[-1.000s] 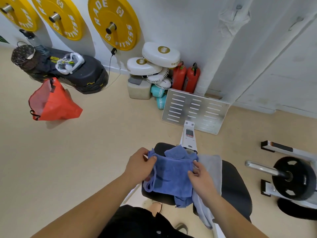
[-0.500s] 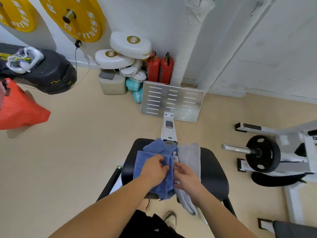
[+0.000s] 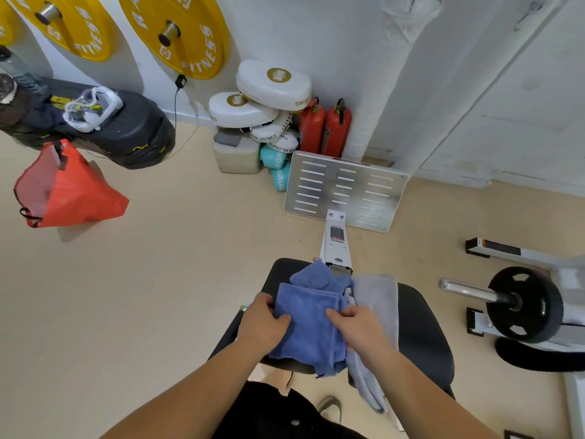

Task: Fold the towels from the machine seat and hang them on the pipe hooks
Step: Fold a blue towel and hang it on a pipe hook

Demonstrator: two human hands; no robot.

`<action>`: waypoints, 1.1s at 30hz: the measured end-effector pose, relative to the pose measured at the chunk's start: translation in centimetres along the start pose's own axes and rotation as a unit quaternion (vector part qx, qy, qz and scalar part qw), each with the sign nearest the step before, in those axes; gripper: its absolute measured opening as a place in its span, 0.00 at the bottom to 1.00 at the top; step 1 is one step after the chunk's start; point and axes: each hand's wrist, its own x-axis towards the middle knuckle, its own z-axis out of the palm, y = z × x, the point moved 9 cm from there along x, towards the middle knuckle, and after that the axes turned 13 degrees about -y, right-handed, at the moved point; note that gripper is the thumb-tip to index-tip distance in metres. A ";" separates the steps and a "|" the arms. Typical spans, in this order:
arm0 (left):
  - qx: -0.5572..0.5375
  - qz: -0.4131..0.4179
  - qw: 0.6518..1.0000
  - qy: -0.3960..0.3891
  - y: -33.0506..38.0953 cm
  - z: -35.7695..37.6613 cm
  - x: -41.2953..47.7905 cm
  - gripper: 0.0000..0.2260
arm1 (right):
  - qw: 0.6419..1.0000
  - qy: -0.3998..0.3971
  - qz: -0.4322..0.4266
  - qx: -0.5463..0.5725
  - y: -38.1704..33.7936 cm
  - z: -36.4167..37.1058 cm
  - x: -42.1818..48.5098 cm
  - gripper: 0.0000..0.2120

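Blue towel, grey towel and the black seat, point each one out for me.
blue towel (image 3: 308, 324), head view, flat middle of the folded cloth.
grey towel (image 3: 378, 291), head view, upper part beside the blue one.
black seat (image 3: 418, 337), head view, bare right side.

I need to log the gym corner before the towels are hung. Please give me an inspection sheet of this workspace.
Surface: black machine seat, towels lying on it.
Job's things: blue towel partly folded; grey towel beside it, hanging over the seat's near edge.
Clutter: white pads, red extinguishers, orange bag.
Grippers: left hand and right hand on the blue towel.
Cables: black cord down the wall.
Surroundings: yellow plates, black plate; pipe hooks not seen.
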 end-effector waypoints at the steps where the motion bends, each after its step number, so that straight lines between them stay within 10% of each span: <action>1: -0.007 0.002 1.000 -0.004 0.0 0.2 0.1 0.17 | 1.000 0.001 0.003 0.019 0.0 0.0 0.0 0.16; 7: -0.007 0.001 1.000 -0.018 0.0 0.3 0.6 0.10 | 0.998 -0.009 -0.048 0.047 -1.7 0.4 0.2 0.06; 16: -0.120 0.005 0.990 -0.076 0.5 1.3 0.9 0.14 | 0.998 0.037 -0.043 -0.034 -0.1 -1.3 1.4 0.18; 23: -0.108 -0.010 0.992 -0.062 0.8 0.7 0.8 0.07 | 0.914 -0.029 -0.163 -0.370 -1.7 2.2 -0.6 0.29; 33: 0.026 0.115 0.992 -0.049 5.9 0.5 -1.0 0.17 | 0.927 0.014 -0.143 -0.346 -2.8 3.4 -0.4 0.34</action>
